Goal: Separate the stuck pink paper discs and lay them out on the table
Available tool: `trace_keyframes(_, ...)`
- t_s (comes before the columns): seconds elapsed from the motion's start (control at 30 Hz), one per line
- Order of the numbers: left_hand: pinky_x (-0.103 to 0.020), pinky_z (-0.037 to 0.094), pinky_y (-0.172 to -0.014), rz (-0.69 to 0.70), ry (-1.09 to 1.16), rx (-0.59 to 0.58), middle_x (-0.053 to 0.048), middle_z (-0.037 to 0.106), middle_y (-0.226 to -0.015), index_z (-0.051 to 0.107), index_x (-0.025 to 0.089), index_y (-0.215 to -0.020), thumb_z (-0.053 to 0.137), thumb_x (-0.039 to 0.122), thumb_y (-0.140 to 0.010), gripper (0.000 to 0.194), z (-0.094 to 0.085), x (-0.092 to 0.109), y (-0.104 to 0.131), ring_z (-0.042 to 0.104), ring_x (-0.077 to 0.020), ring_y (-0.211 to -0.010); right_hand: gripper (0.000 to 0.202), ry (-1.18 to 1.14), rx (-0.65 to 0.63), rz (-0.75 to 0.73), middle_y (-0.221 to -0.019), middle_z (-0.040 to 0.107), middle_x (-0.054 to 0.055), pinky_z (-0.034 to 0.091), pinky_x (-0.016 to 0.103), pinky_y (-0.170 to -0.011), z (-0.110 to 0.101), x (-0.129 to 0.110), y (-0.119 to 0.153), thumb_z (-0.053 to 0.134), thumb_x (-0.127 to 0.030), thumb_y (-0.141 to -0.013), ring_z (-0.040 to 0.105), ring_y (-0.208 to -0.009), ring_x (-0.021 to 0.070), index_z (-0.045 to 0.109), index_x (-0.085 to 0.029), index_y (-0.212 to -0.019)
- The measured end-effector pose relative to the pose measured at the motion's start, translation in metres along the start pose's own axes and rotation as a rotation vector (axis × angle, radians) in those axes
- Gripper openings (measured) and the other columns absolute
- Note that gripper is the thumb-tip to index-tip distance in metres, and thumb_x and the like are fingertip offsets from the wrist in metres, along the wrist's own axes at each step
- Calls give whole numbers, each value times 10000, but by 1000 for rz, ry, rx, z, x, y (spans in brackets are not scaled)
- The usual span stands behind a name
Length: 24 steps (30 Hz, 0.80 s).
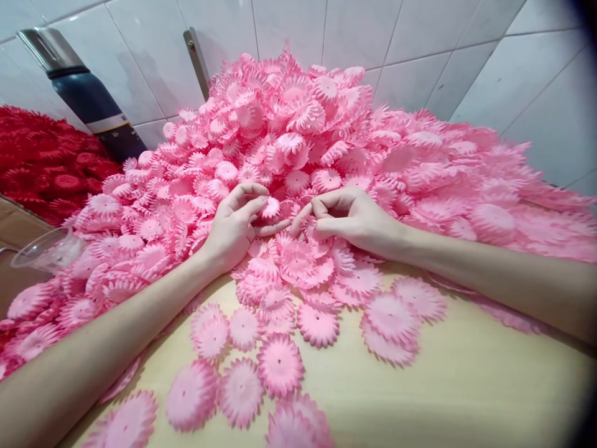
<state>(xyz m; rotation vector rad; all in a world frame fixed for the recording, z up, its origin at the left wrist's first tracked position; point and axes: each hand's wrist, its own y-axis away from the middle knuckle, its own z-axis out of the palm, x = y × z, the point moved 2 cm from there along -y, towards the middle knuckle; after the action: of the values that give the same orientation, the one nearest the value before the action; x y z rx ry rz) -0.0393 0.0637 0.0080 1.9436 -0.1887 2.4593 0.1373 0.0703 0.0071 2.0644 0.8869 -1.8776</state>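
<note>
My left hand (pixel 239 221) is over the front of a large heap of pink petal discs (pixel 289 118). Its thumb and fingers close on a small pink petal disc (pixel 271 208), pale at the centre with a fringed edge. To the right, my right hand (pixel 351 214) is bent with its fingertips curled in towards the left one. Whatever lies between the right fingertips, if anything, is too small to make out. Below both hands, more fringed discs (pixel 297 259) lie overlapping, several with a small centre hole.
Loose pink discs (pixel 280 364) are scattered on the pale tabletop (pixel 466 386). Left of the heap are a dark blue bottle (pixel 96 99), a pile of red petal discs (pixel 46 158) and a clear plastic cup (pixel 49 250). A metal strip (pixel 196 62) leans on the tiled wall (pixel 289 28).
</note>
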Motion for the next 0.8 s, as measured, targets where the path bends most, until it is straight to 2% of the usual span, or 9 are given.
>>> trace_keyframes(0.1,-187,547,-571,15,-74,-38,22,530,-790,567,162,-813,711,148,-690,190,0,-1,1,513,-66,-657,396,23,16,-12,-569,533,-7,428,245,-580,1,1,0,650,-106,-713,605,-669,144,321,-197,-514)
trace_keyframes(0.2,-142,495,-531,24,-140,-47,12,570,-793,589,160,-832,744,183,-674,223,0,-1,2,547,-67,-657,373,-24,25,-8,-615,569,-13,437,236,-554,2,3,-1,718,-173,-714,591,-617,122,367,-200,-592)
trace_keyframes(0.33,-138,489,-561,26,-177,-27,13,588,-799,606,159,-828,763,222,-664,236,-1,0,3,567,-63,-663,206,-156,-5,18,-677,648,-3,505,273,-617,3,6,-2,644,-269,-823,644,-616,135,451,-205,-792)
trace_keyframes(0.43,-168,515,-591,43,-182,-70,10,604,-815,610,169,-855,762,254,-679,247,-1,-1,3,592,-78,-677,185,-119,15,39,-671,660,-7,495,255,-584,3,4,-1,631,-312,-839,639,-591,130,494,-200,-889)
trace_keyframes(0.57,-163,515,-573,86,-176,-148,8,613,-790,618,172,-873,762,245,-691,244,-2,0,4,595,-83,-675,205,65,35,24,-655,626,7,411,206,-508,3,-1,0,697,-337,-776,555,-571,93,648,-138,-784)
trace_keyframes(0.67,-149,507,-563,65,-153,-155,19,595,-753,618,172,-859,762,243,-694,230,-2,0,4,581,-70,-650,240,116,59,25,-613,588,2,355,206,-462,4,-1,1,712,-358,-756,480,-520,74,669,-123,-726)
trace_keyframes(0.8,-162,523,-593,37,-131,-170,22,603,-745,619,171,-846,764,252,-694,225,-2,0,5,593,-72,-650,244,105,83,34,-594,586,4,355,207,-456,5,1,1,745,-348,-721,478,-518,76,662,-121,-686)
